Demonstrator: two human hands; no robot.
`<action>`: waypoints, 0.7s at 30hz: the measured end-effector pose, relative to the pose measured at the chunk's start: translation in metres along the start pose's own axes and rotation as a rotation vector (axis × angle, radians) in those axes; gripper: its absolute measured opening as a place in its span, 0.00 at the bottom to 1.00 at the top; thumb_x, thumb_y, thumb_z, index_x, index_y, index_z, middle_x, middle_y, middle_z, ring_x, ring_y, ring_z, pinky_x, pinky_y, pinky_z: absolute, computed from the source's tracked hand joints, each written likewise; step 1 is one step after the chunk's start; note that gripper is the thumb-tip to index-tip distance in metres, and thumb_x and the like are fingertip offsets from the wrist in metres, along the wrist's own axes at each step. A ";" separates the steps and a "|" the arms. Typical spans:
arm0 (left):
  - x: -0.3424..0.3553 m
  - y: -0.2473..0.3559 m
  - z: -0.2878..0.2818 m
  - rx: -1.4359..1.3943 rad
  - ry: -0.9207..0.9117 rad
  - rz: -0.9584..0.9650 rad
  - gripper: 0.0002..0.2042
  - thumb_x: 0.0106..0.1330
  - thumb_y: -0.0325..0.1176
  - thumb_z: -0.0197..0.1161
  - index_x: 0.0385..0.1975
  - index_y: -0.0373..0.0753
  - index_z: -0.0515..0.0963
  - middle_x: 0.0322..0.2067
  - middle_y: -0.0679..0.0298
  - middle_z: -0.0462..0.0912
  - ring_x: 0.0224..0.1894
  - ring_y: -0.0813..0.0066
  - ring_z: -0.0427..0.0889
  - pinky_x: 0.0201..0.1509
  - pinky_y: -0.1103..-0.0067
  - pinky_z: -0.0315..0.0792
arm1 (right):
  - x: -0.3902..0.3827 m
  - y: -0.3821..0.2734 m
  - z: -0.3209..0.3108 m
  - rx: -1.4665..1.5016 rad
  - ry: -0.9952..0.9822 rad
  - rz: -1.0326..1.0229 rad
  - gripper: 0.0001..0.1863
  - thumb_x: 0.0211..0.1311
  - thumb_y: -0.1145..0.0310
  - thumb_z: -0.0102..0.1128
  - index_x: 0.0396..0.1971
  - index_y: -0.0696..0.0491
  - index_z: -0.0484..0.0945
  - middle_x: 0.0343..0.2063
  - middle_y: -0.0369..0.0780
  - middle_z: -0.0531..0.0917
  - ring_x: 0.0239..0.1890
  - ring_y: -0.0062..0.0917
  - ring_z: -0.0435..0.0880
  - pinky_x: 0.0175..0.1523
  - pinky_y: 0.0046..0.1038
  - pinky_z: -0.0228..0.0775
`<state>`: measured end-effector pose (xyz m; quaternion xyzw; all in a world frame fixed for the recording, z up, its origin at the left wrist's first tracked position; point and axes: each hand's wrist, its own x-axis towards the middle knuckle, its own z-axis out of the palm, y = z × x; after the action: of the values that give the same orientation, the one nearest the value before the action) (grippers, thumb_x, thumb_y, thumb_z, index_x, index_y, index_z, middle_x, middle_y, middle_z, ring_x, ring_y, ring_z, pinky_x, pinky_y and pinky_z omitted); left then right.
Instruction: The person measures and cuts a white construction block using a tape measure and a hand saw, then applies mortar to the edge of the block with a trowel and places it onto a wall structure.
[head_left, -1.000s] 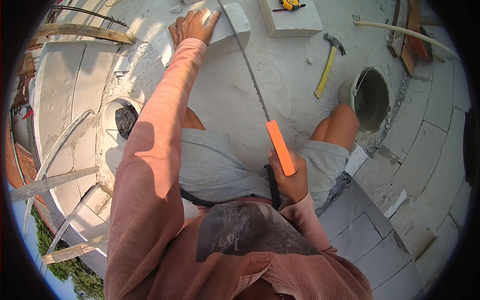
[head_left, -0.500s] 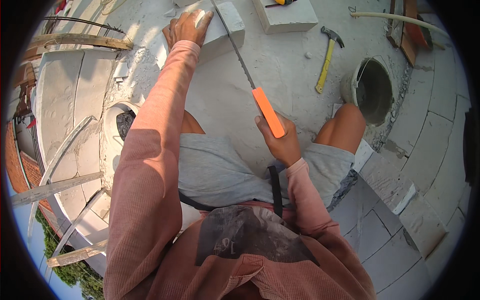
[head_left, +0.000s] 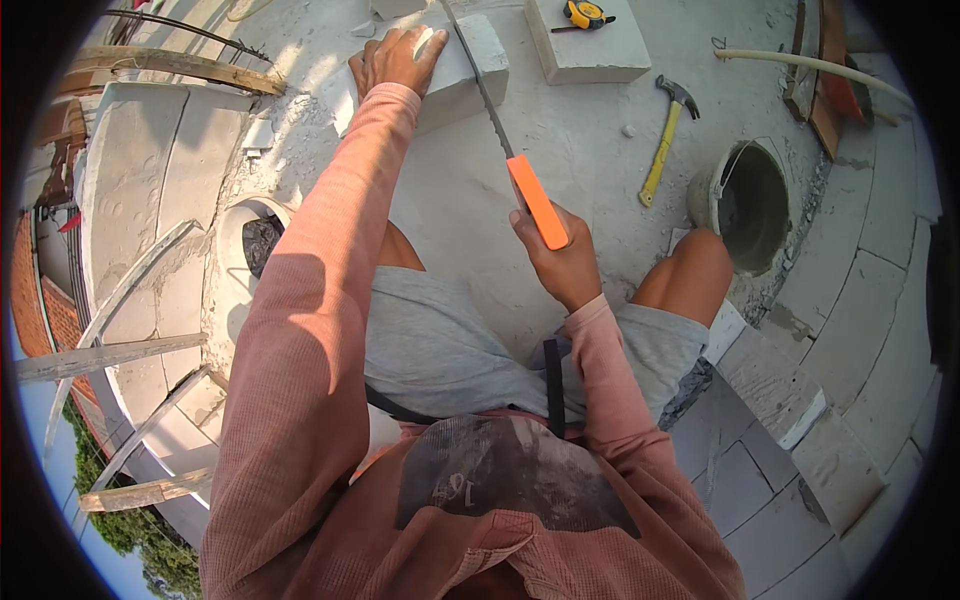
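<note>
My left hand [head_left: 396, 62] presses down on a white lightweight block [head_left: 462, 98] at the far middle, its fingers curled over the block's left part. In my right hand [head_left: 566, 262] is the orange handle [head_left: 540, 204] of a hand saw. The long, toothed saw blade [head_left: 486, 96] slants away to the far left and lies across the top of the block, right of my left hand. The blade's far tip runs out of the picture's upper edge.
A second white block [head_left: 590, 62] carries a yellow tape measure [head_left: 586, 13]. To the right lie a yellow-handled claw hammer [head_left: 659, 150] and a mortar-stained bucket [head_left: 752, 205]. A white bucket [head_left: 232, 250] stands left; wooden sticks [head_left: 130, 355] cross the left edge. A pale hose [head_left: 790, 60] lies far right.
My right hand has pushed the saw forward, away from me, along the block. My left hand stays on the block. The whole view has shifted slightly, bringing more of the tape measure into sight.
</note>
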<state>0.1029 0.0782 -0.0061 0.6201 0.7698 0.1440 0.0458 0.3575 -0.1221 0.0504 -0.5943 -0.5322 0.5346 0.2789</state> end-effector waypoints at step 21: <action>-0.006 0.002 0.004 0.045 0.006 -0.065 0.31 0.72 0.66 0.46 0.61 0.52 0.79 0.61 0.69 0.79 0.66 0.65 0.70 0.69 0.64 0.54 | -0.082 -0.006 -0.005 -0.032 0.187 -0.037 0.16 0.68 0.62 0.66 0.29 0.61 0.79 0.17 0.40 0.75 0.19 0.22 0.71 0.29 0.29 0.68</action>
<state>0.1069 0.0733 -0.0103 0.5952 0.7927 0.1271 0.0343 0.3715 -0.1959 0.0846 -0.6360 -0.5233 0.4629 0.3277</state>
